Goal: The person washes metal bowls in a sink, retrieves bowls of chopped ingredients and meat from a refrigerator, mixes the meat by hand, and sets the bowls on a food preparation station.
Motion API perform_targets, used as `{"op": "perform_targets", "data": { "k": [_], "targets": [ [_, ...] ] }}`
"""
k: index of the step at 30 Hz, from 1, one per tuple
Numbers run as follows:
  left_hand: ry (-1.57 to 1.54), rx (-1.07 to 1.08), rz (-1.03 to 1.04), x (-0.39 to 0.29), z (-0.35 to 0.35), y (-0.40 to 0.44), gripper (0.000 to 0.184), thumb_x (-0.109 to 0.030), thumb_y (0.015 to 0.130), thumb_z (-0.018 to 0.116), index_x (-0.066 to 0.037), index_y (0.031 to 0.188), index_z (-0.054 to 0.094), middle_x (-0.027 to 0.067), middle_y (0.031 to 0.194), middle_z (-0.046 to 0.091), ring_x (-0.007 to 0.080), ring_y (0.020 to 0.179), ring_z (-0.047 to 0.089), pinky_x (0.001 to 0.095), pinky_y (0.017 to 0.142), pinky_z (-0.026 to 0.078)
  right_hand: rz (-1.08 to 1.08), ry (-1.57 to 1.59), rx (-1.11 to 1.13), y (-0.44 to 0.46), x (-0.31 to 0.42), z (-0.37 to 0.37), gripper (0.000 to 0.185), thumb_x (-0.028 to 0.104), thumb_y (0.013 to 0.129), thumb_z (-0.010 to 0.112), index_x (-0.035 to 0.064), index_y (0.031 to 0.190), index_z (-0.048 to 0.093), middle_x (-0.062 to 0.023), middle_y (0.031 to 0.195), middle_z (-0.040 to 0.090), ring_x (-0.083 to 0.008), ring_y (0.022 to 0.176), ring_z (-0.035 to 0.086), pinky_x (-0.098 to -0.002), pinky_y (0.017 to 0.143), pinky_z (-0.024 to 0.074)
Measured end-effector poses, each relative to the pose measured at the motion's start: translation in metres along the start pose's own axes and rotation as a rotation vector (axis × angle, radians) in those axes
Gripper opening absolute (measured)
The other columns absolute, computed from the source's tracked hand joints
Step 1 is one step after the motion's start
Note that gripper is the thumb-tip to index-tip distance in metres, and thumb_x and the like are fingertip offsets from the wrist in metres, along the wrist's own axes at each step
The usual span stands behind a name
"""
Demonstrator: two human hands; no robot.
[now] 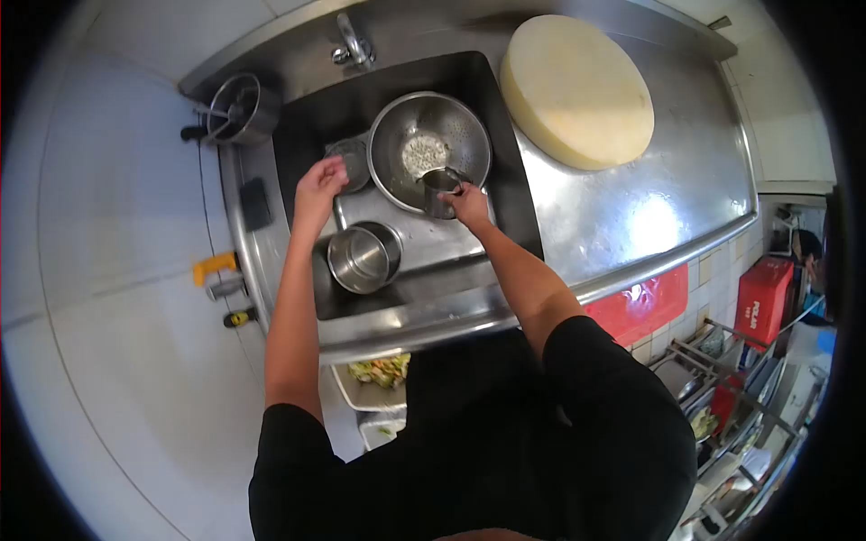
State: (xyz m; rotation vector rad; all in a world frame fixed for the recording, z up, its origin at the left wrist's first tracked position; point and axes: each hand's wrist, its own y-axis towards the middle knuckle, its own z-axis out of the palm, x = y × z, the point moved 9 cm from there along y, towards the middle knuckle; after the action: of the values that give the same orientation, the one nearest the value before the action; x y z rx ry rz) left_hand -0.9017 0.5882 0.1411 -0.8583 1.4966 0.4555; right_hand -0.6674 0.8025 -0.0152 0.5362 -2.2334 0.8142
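A steel colander (385,135) sits in the sink with a small heap of pale grains (425,156) at its bottom. At its near right rim, my right hand (470,206) grips a small dark metal cup (439,193); the cup's contents are not visible. My left hand (319,187) hovers over the sink's left side with fingers drawn together, and whatever they may hold is hidden. Just beyond those fingertips stands a clear container (354,165). A steel pot (360,259) rests tilted in the near left part of the sink.
The faucet (353,45) rises behind the sink (301,119). A steel pot with utensils (244,110) stands at the back left corner. On the right counter (595,212) lies a thick, round cream-coloured block (577,90). Bins with food scraps (379,371) are below the front edge.
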Motion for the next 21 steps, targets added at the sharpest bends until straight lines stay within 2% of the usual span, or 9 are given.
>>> {"op": "perform_targets", "data": {
  "k": [5,7,9,10,11,13,16,19,21],
  "targets": [
    [0.078,-0.063,-0.033,-0.014,0.013,0.135,0.051,-0.024,0.091,0.062,0.000,0.133,0.045,0.0068,0.106,0.063,0.0150,0.087,0.062,0.0262,0.071,0.048,-0.275,-0.244,0.055,0.016,0.006,0.034,0.037,0.033,0.073,0.076,0.0036,0.094,0.069,-0.0162,0.079,0.068,-0.0343,0.078,0.066,-0.0403,0.075,0.0512],
    [0.043,-0.101,-0.027,-0.004,0.010,0.191,0.061,-0.028,0.090,0.062,-0.003,0.139,0.037,0.0080,0.110,0.060,0.0170,0.093,0.061,0.0302,0.073,0.049,-0.123,-0.157,0.140,0.002,0.007,0.029,0.038,0.033,0.076,0.073,0.0040,0.100,0.069,-0.0154,0.077,0.067,-0.0328,0.076,0.066,-0.0413,0.074,0.0512],
    [-0.088,-0.021,0.073,0.030,-0.006,0.258,0.055,-0.021,0.089,0.060,-0.007,0.138,0.038,0.0085,0.112,0.058,0.0179,0.098,0.059,0.0325,0.074,0.050,-0.036,0.180,0.162,-0.016,0.009,0.027,0.041,0.039,0.080,0.070,0.0014,0.097,0.068,-0.0139,0.076,0.066,-0.0291,0.073,0.064,-0.0411,0.071,0.0503],
    [-0.149,-0.012,0.027,0.013,0.003,0.261,0.049,-0.013,0.088,0.055,-0.009,0.134,0.040,0.0083,0.110,0.058,0.0187,0.099,0.058,0.0331,0.074,0.050,0.066,0.182,0.187,-0.031,0.016,0.014,0.043,0.043,0.084,0.066,0.0028,0.101,0.068,-0.0152,0.086,0.068,-0.0302,0.082,0.065,-0.0402,0.077,0.0500],
    [-0.204,0.083,-0.021,0.040,-0.004,0.298,0.044,-0.009,0.087,0.052,-0.008,0.130,0.044,0.0091,0.113,0.058,0.0219,0.097,0.060,0.0347,0.078,0.051,0.166,0.190,0.210,-0.048,0.025,0.002,0.046,0.047,0.087,0.062,0.0042,0.105,0.068,-0.0165,0.095,0.069,-0.0314,0.092,0.066,-0.0394,0.083,0.0498],
    [-0.390,0.148,-0.030,0.029,0.004,0.304,0.035,-0.012,0.091,0.056,-0.002,0.124,0.050,0.0111,0.118,0.058,0.0261,0.093,0.065,0.0391,0.079,0.051,-0.045,0.261,0.086,-0.047,-0.001,0.024,0.046,0.046,0.094,0.052,0.0031,0.105,0.065,-0.0116,0.084,0.068,-0.0251,0.075,0.065,-0.0373,0.070,0.0508],
    [-0.414,0.116,-0.138,0.033,-0.001,0.307,0.032,-0.022,0.094,0.061,-0.006,0.121,0.053,0.0060,0.106,0.059,0.0221,0.084,0.062,0.0362,0.077,0.051,0.286,0.631,0.295,-0.086,0.004,0.017,0.032,0.031,0.097,0.046,0.0040,0.098,0.063,-0.0071,0.066,0.058,-0.0152,0.049,0.053,-0.0308,0.048,0.0447],
    [-0.385,0.147,-0.221,0.049,-0.009,0.326,0.029,-0.021,0.093,0.062,-0.007,0.118,0.054,0.0046,0.105,0.059,0.0210,0.084,0.060,0.0347,0.075,0.050,0.336,0.740,0.418,-0.095,0.001,0.026,0.031,0.030,0.100,0.044,0.0030,0.104,0.059,-0.0034,0.067,0.057,-0.0127,0.053,0.054,-0.0278,0.050,0.0423],
    [-0.502,0.213,-0.350,0.048,-0.004,0.330,0.024,-0.023,0.091,0.065,-0.011,0.110,0.058,0.0031,0.100,0.059,0.0216,0.088,0.060,0.0373,0.072,0.050,0.305,0.801,0.428,-0.086,-0.007,0.044,0.022,0.018,0.096,0.046,0.0013,0.100,0.060,-0.0044,0.075,0.059,-0.0140,0.056,0.056,-0.0293,0.052,0.0453]
  ]
}}
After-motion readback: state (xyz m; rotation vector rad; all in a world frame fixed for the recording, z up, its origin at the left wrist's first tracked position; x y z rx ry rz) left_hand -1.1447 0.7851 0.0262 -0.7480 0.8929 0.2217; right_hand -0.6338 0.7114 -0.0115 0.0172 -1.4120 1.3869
